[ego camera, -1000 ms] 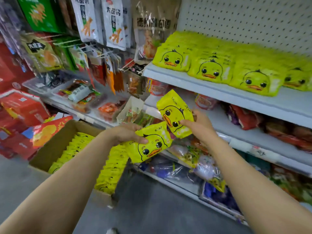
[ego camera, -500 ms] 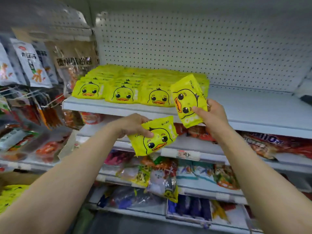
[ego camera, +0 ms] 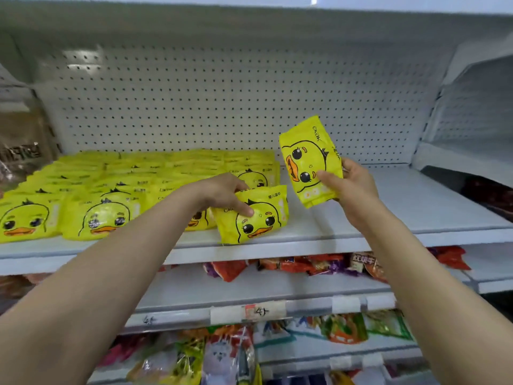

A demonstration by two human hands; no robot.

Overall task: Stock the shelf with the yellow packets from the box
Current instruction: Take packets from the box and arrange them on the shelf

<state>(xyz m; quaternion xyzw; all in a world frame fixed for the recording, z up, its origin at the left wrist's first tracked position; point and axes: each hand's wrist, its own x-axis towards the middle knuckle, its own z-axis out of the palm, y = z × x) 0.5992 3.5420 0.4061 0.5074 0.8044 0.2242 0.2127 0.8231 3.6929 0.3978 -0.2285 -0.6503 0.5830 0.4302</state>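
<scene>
My left hand (ego camera: 224, 194) grips a yellow duck packet (ego camera: 256, 218) by its top edge; the packet lies at the front of the white shelf (ego camera: 388, 212), next to the stocked rows. My right hand (ego camera: 351, 184) holds a second yellow duck packet (ego camera: 306, 159) upright in the air above the shelf's bare right part, thumb across its front. Several rows of the same yellow packets (ego camera: 111, 190) cover the left half of the shelf. The box is out of view.
A white pegboard back wall (ego camera: 236, 101) rises behind the shelf. Lower shelves hold red snack bags (ego camera: 305, 263) and mixed coloured packets (ego camera: 222, 354). A brown bag (ego camera: 22, 140) hangs at the far left. Another shelf unit (ego camera: 472, 134) stands at the right.
My view has risen from the box to the shelf. Both hands moved up and forward; the left packet now lies on the shelf front, the right packet is raised above the shelf.
</scene>
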